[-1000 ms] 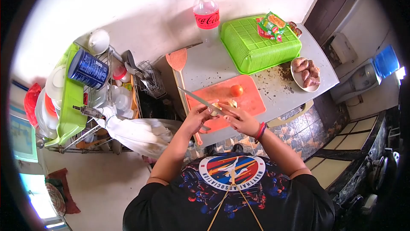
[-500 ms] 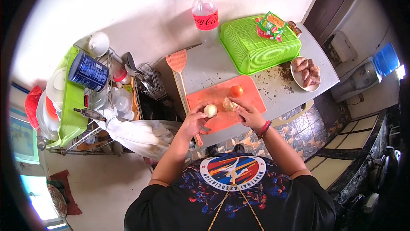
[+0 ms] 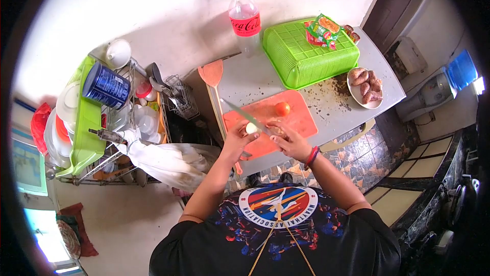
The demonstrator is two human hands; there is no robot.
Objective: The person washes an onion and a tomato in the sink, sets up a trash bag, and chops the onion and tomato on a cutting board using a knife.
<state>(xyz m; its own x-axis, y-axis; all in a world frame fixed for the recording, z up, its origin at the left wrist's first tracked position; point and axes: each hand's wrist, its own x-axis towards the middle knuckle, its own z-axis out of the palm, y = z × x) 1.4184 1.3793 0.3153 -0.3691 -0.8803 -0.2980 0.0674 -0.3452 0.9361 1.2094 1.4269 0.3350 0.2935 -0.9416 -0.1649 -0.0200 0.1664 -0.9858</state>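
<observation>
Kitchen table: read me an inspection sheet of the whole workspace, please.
Surface: grey table, dark specks scattered over it.
Job's things: tomato on pink cutting board; knife and pale peeled bulb held up.
Clutter: upturned green basket topped with packets; bottle; swatter; plate of brown lumps.
Hands: left holds the bulb, right the knife.
Cables: nothing seen on the table.
Surroundings: loaded dish rack at left, water dispenser at right.
</observation>
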